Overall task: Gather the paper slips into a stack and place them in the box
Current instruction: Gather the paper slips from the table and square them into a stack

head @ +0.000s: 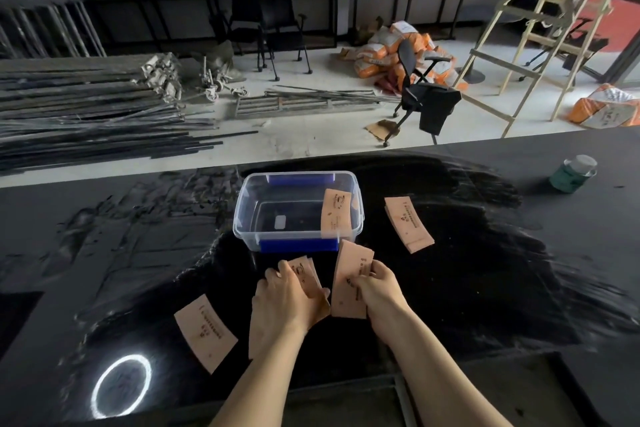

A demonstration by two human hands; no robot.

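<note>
A clear plastic box (242, 215) with blue clips stands mid-table; one tan paper slip (336, 215) leans inside against its right wall. Just in front of the box, my left hand (284, 302) grips a small stack of slips (308, 274), and my right hand (377, 288) holds another slip (349, 274) upright beside it. The two hands are close together. One loose slip (206, 333) lies flat to the left of my left arm. Another slip pile (408, 224) lies to the right of the box.
The table (485, 288) is black and glossy, with a bright ring-light reflection (121, 386) at the near left. A green-labelled jar (573, 173) stands at the far right. Beyond the table edge are metal rods, chairs, sacks and a wooden ladder.
</note>
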